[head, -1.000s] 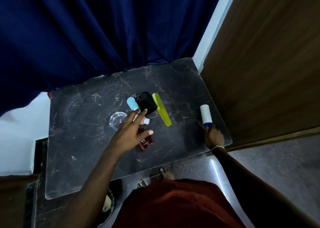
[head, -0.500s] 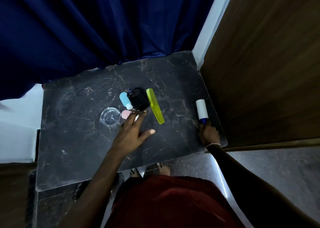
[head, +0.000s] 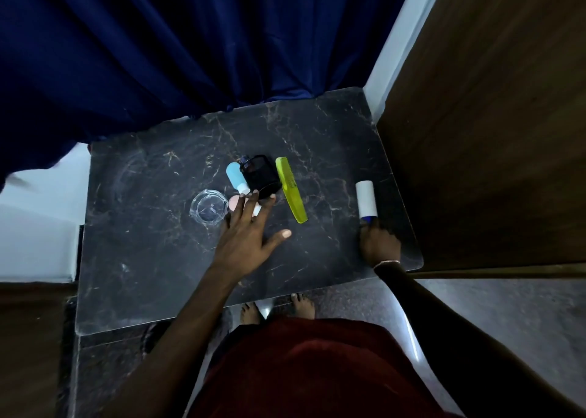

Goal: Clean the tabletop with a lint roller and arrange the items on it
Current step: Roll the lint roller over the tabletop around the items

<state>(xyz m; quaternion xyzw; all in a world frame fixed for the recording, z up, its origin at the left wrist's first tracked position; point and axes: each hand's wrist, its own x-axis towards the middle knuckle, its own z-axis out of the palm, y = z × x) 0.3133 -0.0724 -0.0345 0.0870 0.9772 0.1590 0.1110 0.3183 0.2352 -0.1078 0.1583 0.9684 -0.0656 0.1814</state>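
A white lint roller [head: 366,198] with a blue handle lies near the right edge of the black marble tabletop [head: 142,259]. My right hand [head: 380,246] grips its handle. My left hand [head: 247,243] lies flat at the table's middle with its fingers spread. Its fingertips cover part of a small pink bottle [head: 234,202] and reach the foot of a black bottle [head: 258,175]. A light-blue bottle [head: 236,176] lies against the black one on the left. A yellow-green comb [head: 290,189] lies to its right, and a clear glass dish [head: 207,208] sits left of my fingers.
A dark blue curtain [head: 190,52] hangs along the table's far edge. A wooden panel [head: 491,132] stands close against the right side. Bare feet and a red garment show below the near edge.
A dark red bottle seen under my left hand a second ago is hidden now. That hand has slid up toward the bottles. My right hand stays on the roller handle.
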